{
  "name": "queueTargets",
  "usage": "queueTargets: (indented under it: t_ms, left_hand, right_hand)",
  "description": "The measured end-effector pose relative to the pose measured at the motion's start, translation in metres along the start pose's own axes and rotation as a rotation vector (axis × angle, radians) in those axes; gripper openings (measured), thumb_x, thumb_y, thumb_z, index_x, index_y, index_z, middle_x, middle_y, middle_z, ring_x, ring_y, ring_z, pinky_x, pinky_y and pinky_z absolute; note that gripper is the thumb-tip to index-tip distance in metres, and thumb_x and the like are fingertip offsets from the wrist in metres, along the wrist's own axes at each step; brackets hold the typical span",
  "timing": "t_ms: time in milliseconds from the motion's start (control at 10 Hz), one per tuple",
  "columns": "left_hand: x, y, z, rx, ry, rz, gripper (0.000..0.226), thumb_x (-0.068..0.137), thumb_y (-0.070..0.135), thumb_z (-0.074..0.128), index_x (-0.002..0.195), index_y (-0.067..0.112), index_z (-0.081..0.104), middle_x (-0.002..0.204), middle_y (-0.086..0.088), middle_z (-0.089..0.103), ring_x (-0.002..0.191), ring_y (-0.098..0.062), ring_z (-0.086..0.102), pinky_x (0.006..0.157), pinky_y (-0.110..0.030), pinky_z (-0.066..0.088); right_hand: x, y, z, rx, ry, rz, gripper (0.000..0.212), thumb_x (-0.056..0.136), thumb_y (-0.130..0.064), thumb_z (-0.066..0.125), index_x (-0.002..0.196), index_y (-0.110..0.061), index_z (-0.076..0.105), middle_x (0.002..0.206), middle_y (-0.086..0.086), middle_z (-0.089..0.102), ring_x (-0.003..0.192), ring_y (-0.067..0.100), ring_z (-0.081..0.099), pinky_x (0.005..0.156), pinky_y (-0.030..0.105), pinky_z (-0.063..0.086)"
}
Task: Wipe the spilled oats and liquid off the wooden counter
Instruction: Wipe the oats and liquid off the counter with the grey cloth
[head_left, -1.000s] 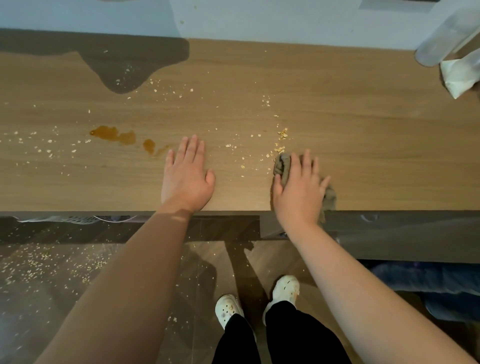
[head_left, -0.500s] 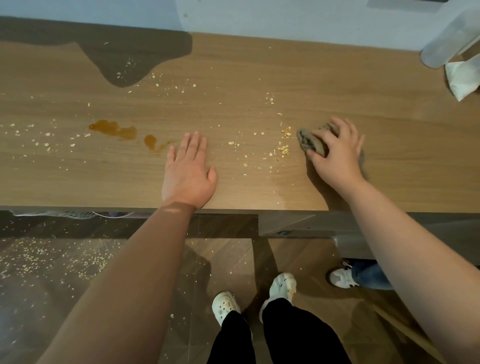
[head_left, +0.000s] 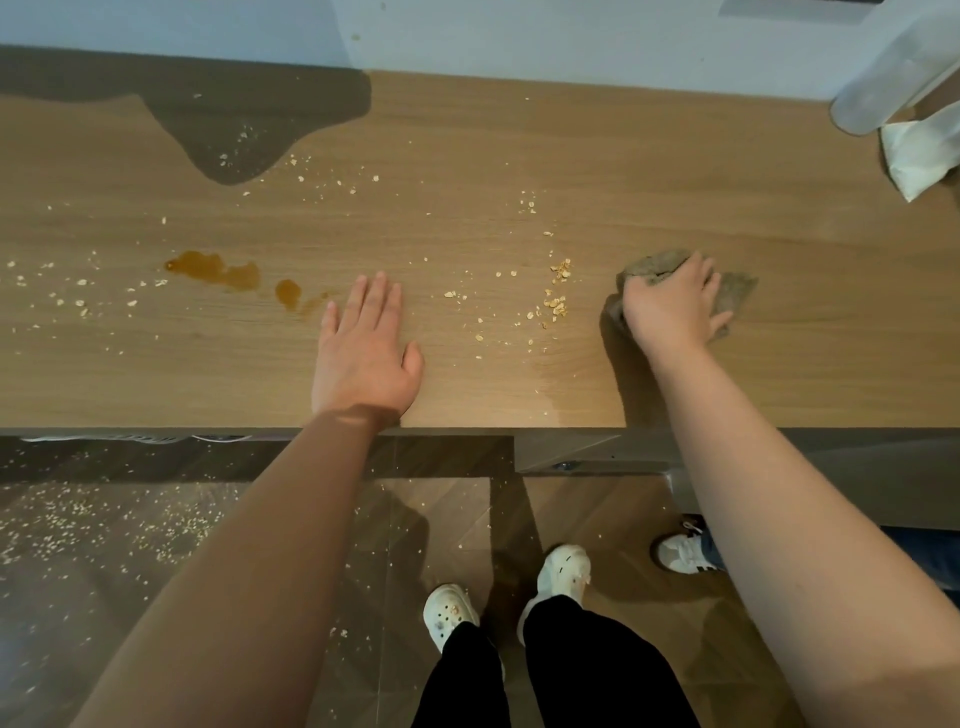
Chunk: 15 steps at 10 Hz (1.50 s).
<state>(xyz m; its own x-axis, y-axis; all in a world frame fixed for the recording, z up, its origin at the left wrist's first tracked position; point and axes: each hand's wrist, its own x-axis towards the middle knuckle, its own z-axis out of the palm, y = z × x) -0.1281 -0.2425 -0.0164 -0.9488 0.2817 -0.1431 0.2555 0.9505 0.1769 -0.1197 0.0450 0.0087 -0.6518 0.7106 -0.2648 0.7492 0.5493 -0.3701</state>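
1. Firstly, counter (head_left: 519, 135): wood, running across the view against a pale wall.
2. Oats (head_left: 557, 299): scattered flakes; thickest cluster between the two hands, just left of the cloth; thinner scatter at the counter's left end and toward the back.
3. Liquid (head_left: 218, 269): amber puddle with a smaller blob to its right, near the left hand's fingertips but apart from them.
4. Left hand (head_left: 363, 358): flat, palm down on the counter near the front edge, fingers straight and together, holding nothing.
5. Right hand (head_left: 670, 306): fingers curled over the cloth, gripping it against the counter.
6. Cloth (head_left: 740, 291): grey-brown, bunched, showing on either side of the right hand.
7. Dark patch (head_left: 234, 119): back left; possibly shadow, possibly wet, not distinguishable.
8. Tissue (head_left: 914, 156): white, crumpled, far right corner.
9. Floor (head_left: 104, 525): oats strewn on it below the counter's left part.
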Motion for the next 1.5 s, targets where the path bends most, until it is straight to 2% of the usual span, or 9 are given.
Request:
queueTargets:
  t_ms: [200,400,600,800,900,1000,1100,1300,1500]
  left_hand:
    - [0.0,0.001,-0.001,0.037,-0.019,-0.006,0.065,0.101,0.039,0.026,0.157,0.016,0.003,0.165,-0.002,-0.004,0.152,-0.018,-0.006,0.124,-0.042,0.001]
    - [-0.001,0.002,-0.002,0.035,-0.019,-0.012,0.065,0.101,0.039,0.026,0.157,0.016,0.003,0.165,-0.002,-0.003,0.152,-0.018,-0.006,0.124,-0.042,0.001]
    - [0.0,0.001,-0.003,0.026,-0.016,-0.009,0.065,0.101,0.039,0.026,0.157,0.016,0.003,0.165,-0.002,-0.003,0.152,-0.017,-0.006,0.124,-0.042,0.0]
    - [0.0,0.001,-0.002,0.028,-0.018,-0.001,0.065,0.101,0.039,0.026,0.157,0.015,0.004,0.165,-0.004,-0.002,0.152,-0.018,-0.005,0.124,-0.042,0.0]
    - [-0.001,0.001,-0.001,0.026,-0.017,-0.003,0.065,0.101,0.039,0.027,0.157,0.016,0.003,0.165,-0.003,-0.003,0.152,-0.018,-0.006,0.124,-0.042,0.0]
    - [0.0,0.0,0.0,0.04,-0.022,-0.005,0.065,0.101,0.04,0.025,0.157,0.016,0.001,0.165,-0.002,-0.005,0.152,-0.017,-0.007,0.124,-0.041,-0.001]
    - [0.0,0.0,-0.001,0.045,-0.023,-0.004,0.066,0.101,0.04,0.025,0.157,0.016,0.001,0.165,-0.002,-0.005,0.152,-0.017,-0.008,0.124,-0.041,-0.001]
    - [0.001,0.0,-0.001,0.058,-0.037,-0.013,0.066,0.101,0.04,0.024,0.157,0.016,-0.001,0.165,-0.002,-0.008,0.152,-0.017,-0.01,0.124,-0.041,-0.002]
    - [0.001,0.002,-0.001,0.07,-0.035,-0.017,0.066,0.101,0.039,0.025,0.157,0.016,-0.001,0.165,-0.002,-0.007,0.152,-0.017,-0.009,0.124,-0.04,-0.002]
  right_hand:
    - [0.01,-0.002,-0.011,-0.057,-0.12,-0.016,0.067,0.086,-0.019,0.045,0.151,-0.01,0.031,0.163,0.007,0.014,0.15,0.022,0.003,0.116,0.057,-0.006]
    - [-0.017,0.018,0.003,-0.084,-0.002,-0.025,0.079,0.093,-0.044,0.047,0.152,-0.002,0.015,0.163,0.011,0.01,0.151,0.023,0.001,0.115,0.062,-0.002]
    - [0.042,0.027,-0.021,0.053,0.197,0.089,0.078,0.09,-0.036,0.054,0.152,-0.004,0.019,0.162,0.012,0.017,0.15,0.022,0.009,0.121,0.049,0.001]
    - [0.038,-0.021,-0.007,0.037,0.032,-0.343,0.075,0.084,-0.026,0.058,0.15,-0.01,0.028,0.152,0.014,0.038,0.139,0.039,0.032,0.117,0.043,0.025]
    - [0.022,-0.009,-0.004,-0.076,-0.123,-0.586,0.083,0.086,-0.02,0.059,0.155,-0.014,0.014,0.161,0.008,0.021,0.148,0.034,0.013,0.121,0.049,0.01]
    - [0.034,0.01,-0.021,-0.409,-0.149,-0.56,0.086,0.09,-0.031,0.055,0.156,-0.015,0.003,0.164,0.007,-0.006,0.15,0.025,-0.01,0.116,0.056,-0.007]
    - [0.039,0.01,-0.027,-0.514,-0.297,-0.422,0.081,0.095,-0.04,0.048,0.157,-0.02,0.001,0.164,0.004,-0.011,0.15,0.026,-0.01,0.116,0.062,-0.003]
    - [0.041,0.016,-0.001,-0.339,0.066,-0.409,0.059,0.099,-0.048,0.034,0.153,-0.025,0.028,0.163,0.003,0.014,0.15,0.025,0.009,0.118,0.057,0.007]
    - [0.092,-0.016,-0.005,-0.199,0.177,-0.062,0.055,0.101,-0.034,0.029,0.153,-0.015,0.029,0.163,0.008,0.015,0.149,0.03,0.011,0.119,0.054,0.01]
